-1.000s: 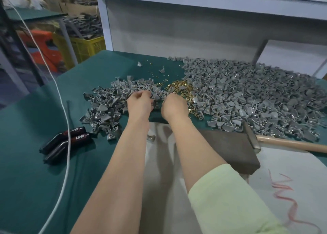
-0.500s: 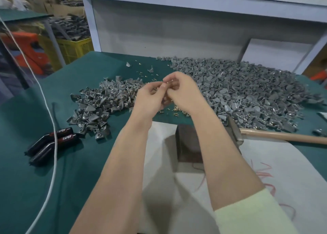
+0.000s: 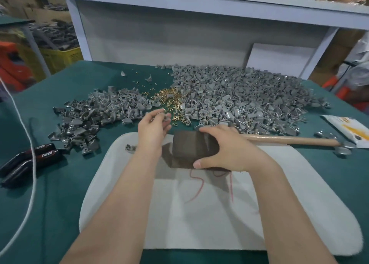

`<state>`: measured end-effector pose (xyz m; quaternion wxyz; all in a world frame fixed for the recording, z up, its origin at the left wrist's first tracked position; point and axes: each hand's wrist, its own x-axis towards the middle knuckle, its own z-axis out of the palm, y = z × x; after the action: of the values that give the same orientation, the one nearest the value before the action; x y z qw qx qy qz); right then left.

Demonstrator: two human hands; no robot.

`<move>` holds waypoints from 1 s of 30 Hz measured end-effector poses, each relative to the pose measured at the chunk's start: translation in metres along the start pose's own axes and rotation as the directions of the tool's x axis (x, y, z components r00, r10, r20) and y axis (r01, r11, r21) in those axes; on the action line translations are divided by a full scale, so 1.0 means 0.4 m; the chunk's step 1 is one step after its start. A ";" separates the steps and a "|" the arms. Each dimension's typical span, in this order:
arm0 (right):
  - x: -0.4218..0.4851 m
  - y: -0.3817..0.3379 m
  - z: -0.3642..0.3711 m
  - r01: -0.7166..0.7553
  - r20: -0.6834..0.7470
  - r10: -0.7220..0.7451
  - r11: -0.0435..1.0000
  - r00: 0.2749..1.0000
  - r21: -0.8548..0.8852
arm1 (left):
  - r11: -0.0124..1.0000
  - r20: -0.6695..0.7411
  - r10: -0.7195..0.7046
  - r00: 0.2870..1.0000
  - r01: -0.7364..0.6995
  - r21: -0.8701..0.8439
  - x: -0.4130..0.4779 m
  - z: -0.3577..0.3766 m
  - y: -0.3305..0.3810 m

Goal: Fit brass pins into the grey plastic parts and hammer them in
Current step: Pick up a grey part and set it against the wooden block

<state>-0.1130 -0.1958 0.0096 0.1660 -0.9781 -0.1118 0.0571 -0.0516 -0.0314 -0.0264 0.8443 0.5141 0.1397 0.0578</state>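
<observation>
Our left hand pinches one grey part at its fingertips (whether a pin already sits in it, we cannot tell), while our right hand grips the dark block just beside it. We should set the block flat on the white mat before seating the part; brass pins lie just beyond the left hand, the hammer behind the right.

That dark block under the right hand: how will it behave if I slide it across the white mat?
The dark block looks solid and thick, gripped by the right hand, so it is probably heavy for its size. It sits flat and low, so tipping or rolling seems unlikely. On the soft-looking white mat it will likely drag rather than glide.
</observation>
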 end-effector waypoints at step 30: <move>0.083 -0.018 0.013 0.272 -0.548 0.028 0.847 0.836 0.457 | 0.638 0.513 0.217 0.831 -0.519 0.570 -0.072 0.033 0.044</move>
<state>-0.0832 -0.1796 0.0047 0.4506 -0.8633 -0.1062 -0.2011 -0.0745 -0.0415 0.0001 0.5700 0.8075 -0.1340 0.0710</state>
